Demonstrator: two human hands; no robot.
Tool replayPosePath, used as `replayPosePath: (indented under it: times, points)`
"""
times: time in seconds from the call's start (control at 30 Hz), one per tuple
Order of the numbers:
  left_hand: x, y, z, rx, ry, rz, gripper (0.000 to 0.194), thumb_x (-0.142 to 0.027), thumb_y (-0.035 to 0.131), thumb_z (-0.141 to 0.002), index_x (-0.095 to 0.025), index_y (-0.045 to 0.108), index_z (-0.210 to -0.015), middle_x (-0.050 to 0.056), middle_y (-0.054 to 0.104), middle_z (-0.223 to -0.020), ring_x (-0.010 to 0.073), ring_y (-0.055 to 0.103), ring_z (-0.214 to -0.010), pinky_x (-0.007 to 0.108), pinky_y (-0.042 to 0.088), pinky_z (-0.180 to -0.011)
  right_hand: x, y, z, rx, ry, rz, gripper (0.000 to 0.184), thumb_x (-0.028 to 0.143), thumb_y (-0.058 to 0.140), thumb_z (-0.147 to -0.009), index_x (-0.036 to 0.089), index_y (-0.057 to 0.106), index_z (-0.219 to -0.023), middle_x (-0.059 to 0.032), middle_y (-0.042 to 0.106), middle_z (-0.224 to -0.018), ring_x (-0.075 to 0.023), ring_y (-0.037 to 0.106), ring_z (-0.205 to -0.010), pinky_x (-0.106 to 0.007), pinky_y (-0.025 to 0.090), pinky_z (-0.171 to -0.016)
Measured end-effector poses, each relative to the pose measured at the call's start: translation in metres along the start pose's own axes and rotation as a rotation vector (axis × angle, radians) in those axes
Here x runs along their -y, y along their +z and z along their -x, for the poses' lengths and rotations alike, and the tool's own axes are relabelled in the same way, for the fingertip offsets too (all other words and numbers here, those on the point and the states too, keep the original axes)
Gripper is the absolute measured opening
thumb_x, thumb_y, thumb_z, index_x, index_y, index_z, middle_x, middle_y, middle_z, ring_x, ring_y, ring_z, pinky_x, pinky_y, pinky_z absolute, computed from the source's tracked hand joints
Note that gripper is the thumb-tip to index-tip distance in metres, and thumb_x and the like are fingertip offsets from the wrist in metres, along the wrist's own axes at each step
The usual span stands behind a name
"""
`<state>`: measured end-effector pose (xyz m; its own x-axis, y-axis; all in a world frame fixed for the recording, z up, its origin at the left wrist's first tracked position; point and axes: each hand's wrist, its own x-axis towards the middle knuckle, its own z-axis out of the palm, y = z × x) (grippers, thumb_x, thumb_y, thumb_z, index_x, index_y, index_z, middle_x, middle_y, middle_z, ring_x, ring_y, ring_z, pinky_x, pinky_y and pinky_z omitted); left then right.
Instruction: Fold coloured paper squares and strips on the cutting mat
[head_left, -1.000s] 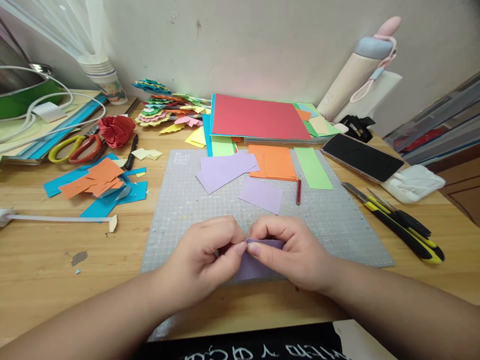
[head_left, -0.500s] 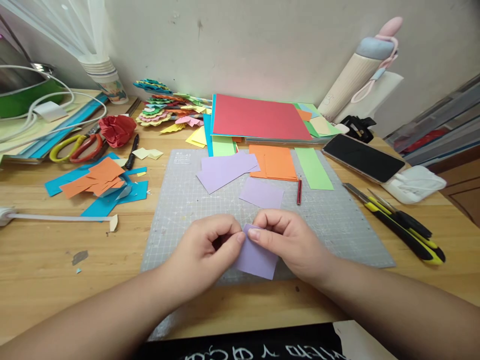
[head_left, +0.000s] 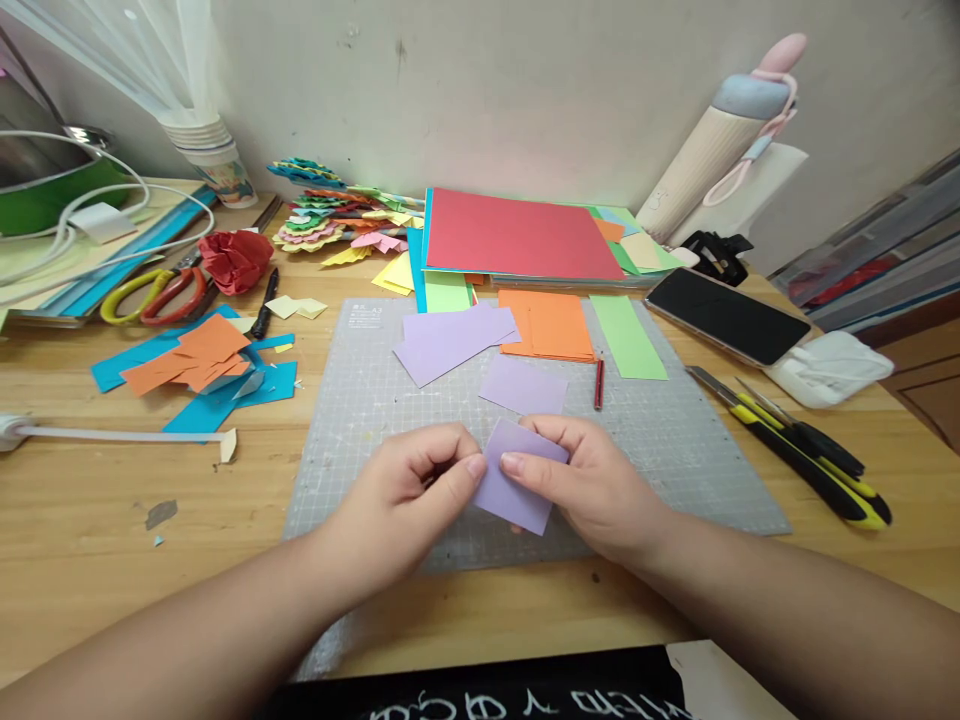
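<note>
A small purple piece of paper (head_left: pixel 516 500), roughly square, is held up over the grey cutting mat (head_left: pixel 360 400). My right hand (head_left: pixel 592 480) grips it, thumb across its front and fingers behind. My left hand (head_left: pixel 420 490) pinches its left edge between thumb and forefinger. Just beyond my hands a purple rectangle of paper (head_left: pixel 525 385) lies on the mat. Farther back are overlapping purple strips (head_left: pixel 450 340), a stack of orange paper (head_left: pixel 555 325), a green strip (head_left: pixel 628 337) and a short dark red pencil (head_left: pixel 599 384).
On the right lie a utility knife (head_left: pixel 810 460), a phone (head_left: pixel 727 315) and a white case (head_left: pixel 832 367). Scissors (head_left: pixel 154 297), a crumpled red paper (head_left: pixel 235 262) and orange and blue scraps (head_left: pixel 199 360) are at left. Red sheets (head_left: pixel 517 235) and a tilted bottle (head_left: pixel 705 155) stand against the wall.
The purple paper has been raised and turned, so more of its flat face shows between my hands. My right thumb has shifted onto the middle of it. The things on the table stay put.
</note>
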<state>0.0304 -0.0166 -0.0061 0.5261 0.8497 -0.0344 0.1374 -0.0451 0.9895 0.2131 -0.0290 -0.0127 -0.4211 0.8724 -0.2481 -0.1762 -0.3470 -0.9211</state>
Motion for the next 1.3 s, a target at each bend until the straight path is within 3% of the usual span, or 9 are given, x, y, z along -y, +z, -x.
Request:
replayPosePath:
  times: [0.13,0.27,0.47,0.67,0.83,0.93,1.07,1.17,1.3]
  points:
    - [-0.0019,0.0006,0.0009,-0.016,0.029,-0.134,0.028,-0.024,0.046,-0.088,-0.017,0.046,-0.062,-0.005,0.042,-0.058,0.0088,0.038,-0.056,0.022,0.032,-0.053,-0.0017,-0.0006,-0.0005,0.01,-0.001,-0.038,0.017,0.029,0.068,-0.079,0.015,0.06,-0.073,0.0023,0.061,-0.057,-0.0081,0.059,-0.048,-0.018,0.047,-0.045]
    - [-0.0013,0.0008,0.0017,-0.073,0.047,-0.066,0.027,-0.028,0.044,-0.091,-0.018,0.046,-0.066,-0.004,0.052,-0.061,0.0096,0.044,-0.058,0.023,0.036,-0.057,-0.002,-0.0007,-0.0035,0.062,-0.019,-0.148,0.017,0.031,0.068,-0.079,0.016,0.061,-0.084,0.0013,0.065,-0.067,-0.0103,0.062,-0.053,-0.022,0.053,-0.049]
    - [0.0008,-0.0004,0.0024,-0.088,0.054,-0.091,0.029,-0.03,0.043,-0.092,-0.019,0.043,-0.066,-0.005,0.051,-0.056,0.0093,0.042,-0.055,0.022,0.035,-0.055,-0.0024,-0.0013,-0.0037,0.153,0.056,-0.048,0.017,0.03,0.064,-0.083,0.014,0.063,-0.085,-0.0005,0.068,-0.063,-0.008,0.062,-0.049,-0.019,0.051,-0.051]
    - [0.0004,-0.0002,-0.0007,-0.113,0.0,-0.069,0.034,-0.032,0.041,-0.092,-0.018,0.043,-0.061,-0.004,0.051,-0.056,0.0092,0.043,-0.054,0.023,0.037,-0.055,-0.0024,-0.0016,-0.0038,0.086,0.017,0.018,0.018,0.032,0.064,-0.082,0.015,0.062,-0.08,-0.0005,0.067,-0.064,-0.0089,0.061,-0.05,-0.021,0.05,-0.051]
    - [0.0011,0.0008,-0.0008,-0.213,0.047,-0.062,0.011,-0.029,0.054,-0.085,-0.018,0.054,-0.08,-0.001,0.058,-0.07,0.0125,0.053,-0.065,0.025,0.042,-0.06,-0.0026,-0.0013,-0.0058,-0.013,-0.05,0.179,0.017,0.034,0.063,-0.082,0.017,0.063,-0.085,-0.0006,0.065,-0.072,-0.0114,0.062,-0.06,-0.026,0.052,-0.058]
    - [0.0003,0.0004,0.0015,-0.262,0.153,-0.311,0.01,-0.02,0.054,-0.084,-0.018,0.056,-0.074,-0.001,0.057,-0.068,0.0114,0.051,-0.063,0.024,0.04,-0.058,-0.0035,-0.0011,-0.0037,-0.108,-0.177,0.374,0.016,0.03,0.063,-0.083,0.019,0.059,-0.094,-0.0033,0.065,-0.088,-0.015,0.063,-0.077,-0.031,0.053,-0.07]
    - [-0.0004,-0.001,0.0036,-0.211,0.288,-0.538,0.011,-0.01,0.054,-0.08,-0.018,0.056,-0.072,-0.002,0.057,-0.067,0.01,0.051,-0.063,0.023,0.039,-0.059,-0.0017,-0.0022,-0.0006,-0.197,-0.553,0.64,0.026,0.018,0.063,-0.08,0.023,0.055,-0.105,-0.0053,0.062,-0.105,-0.019,0.058,-0.099,-0.039,0.046,-0.088]
    - [-0.0014,-0.0014,0.0039,-0.194,0.338,-0.533,0.01,-0.011,0.055,-0.081,-0.018,0.057,-0.075,-0.001,0.059,-0.07,0.0109,0.053,-0.066,0.023,0.041,-0.06,0.0011,-0.0022,-0.0011,-0.115,-0.659,0.785,0.011,0.013,0.057,-0.082,0.023,0.059,-0.088,-0.0022,0.065,-0.084,-0.0173,0.059,-0.083,-0.041,0.044,-0.087]
    - [-0.0028,-0.0014,0.0039,-0.201,0.325,-0.482,0.009,-0.012,0.055,-0.082,-0.018,0.057,-0.075,-0.001,0.061,-0.071,0.0109,0.054,-0.066,0.024,0.042,-0.06,0.003,-0.0013,-0.0023,-0.081,-0.671,0.819,0.011,0.013,0.053,-0.082,0.022,0.058,-0.08,-0.0008,0.064,-0.073,-0.0161,0.058,-0.071,-0.042,0.043,-0.086]
